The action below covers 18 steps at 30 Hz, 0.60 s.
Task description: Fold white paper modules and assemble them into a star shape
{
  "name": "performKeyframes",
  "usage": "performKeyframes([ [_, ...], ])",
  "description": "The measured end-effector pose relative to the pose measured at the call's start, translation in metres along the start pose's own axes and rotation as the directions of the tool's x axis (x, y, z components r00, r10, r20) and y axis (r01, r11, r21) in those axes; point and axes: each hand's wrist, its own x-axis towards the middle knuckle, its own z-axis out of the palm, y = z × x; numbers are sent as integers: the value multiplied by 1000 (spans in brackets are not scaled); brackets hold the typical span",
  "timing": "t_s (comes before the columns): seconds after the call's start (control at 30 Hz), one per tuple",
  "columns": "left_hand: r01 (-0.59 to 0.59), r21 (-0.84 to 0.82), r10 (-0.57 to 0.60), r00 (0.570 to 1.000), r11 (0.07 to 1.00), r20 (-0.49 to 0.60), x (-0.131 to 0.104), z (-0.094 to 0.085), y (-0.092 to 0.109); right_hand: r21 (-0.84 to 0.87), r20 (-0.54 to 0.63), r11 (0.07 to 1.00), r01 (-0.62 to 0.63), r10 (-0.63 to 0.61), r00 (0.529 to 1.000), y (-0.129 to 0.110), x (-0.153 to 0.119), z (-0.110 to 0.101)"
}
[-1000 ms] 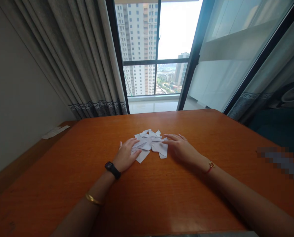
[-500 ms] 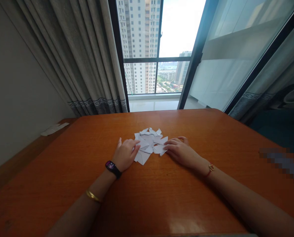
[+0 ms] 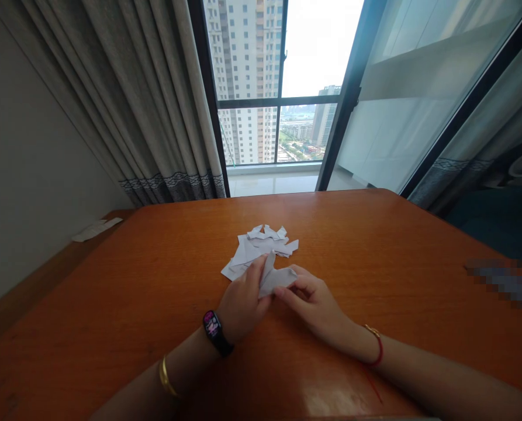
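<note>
A folded white paper piece is held between my two hands, in front of a pile of folded white papers. My left hand grips its left side, fingers closed on it, with the fingertips near the front of the pile. On the other side, my right hand pinches the right end between thumb and fingers. The papers of the pile overlap one another on the wooden table. My left palm hides part of the held piece.
White paper strips lie on a ledge at the far left. A blurred, pixelated object is on the right of the table. Behind the table are a grey curtain and a window.
Both hands have come nearer to me and closer together, away from the pile's sides. A folded paper piece is now up between them, and the front of the pile looks different.
</note>
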Motion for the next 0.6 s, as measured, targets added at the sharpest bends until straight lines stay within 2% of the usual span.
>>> performKeyframes([
  [0.07, 54, -117, -55, 998, 992, -8, 5, -4, -4, -25, 8, 997, 67, -67, 998, 2, 10, -8],
  [0.13, 156, -259, -194, 972, 953, -130, 13, -9, -8, -52, -68, 995, 84, -88, 994, 6, 27, -16],
  [0.2, 245, -443, -393, 875, 862, -281, 20, -14, -13, -175, -156, 983, 63, -91, 984, 12, 48, -18],
  [0.23, 260, -549, -480, 822, 795, -307, 23, -17, -16, -286, -151, 956, 60, -107, 983, 16, 59, -15],
  [0.27, 260, -649, -547, 786, 714, -287, 26, -20, -19, -417, -95, 905, 79, -130, 987, 20, 70, -10],
  [0.3, 256, -734, -589, 773, 629, -235, 28, -23, -21, -540, -7, 832, 124, -152, 988, 24, 79, -4],
  [0.4, 271, -870, -593, 805, 413, -31, 29, -31, -27, -738, 278, 603, 303, -138, 951, 35, 96, 21],
  [0.47, 326, -891, -550, 828, 315, 109, 28, -35, -29, -777, 379, 509, 370, -89, 921, 37, 100, 34],
  [0.53, 401, -877, -505, 832, 264, 228, 27, -36, -29, -797, 427, 449, 405, -56, 902, 37, 98, 37],
  [0.6, 401, -862, -510, 835, 309, 206, 27, -33, -28, -810, 417, 426, 403, -66, 907, 33, 95, 30],
])
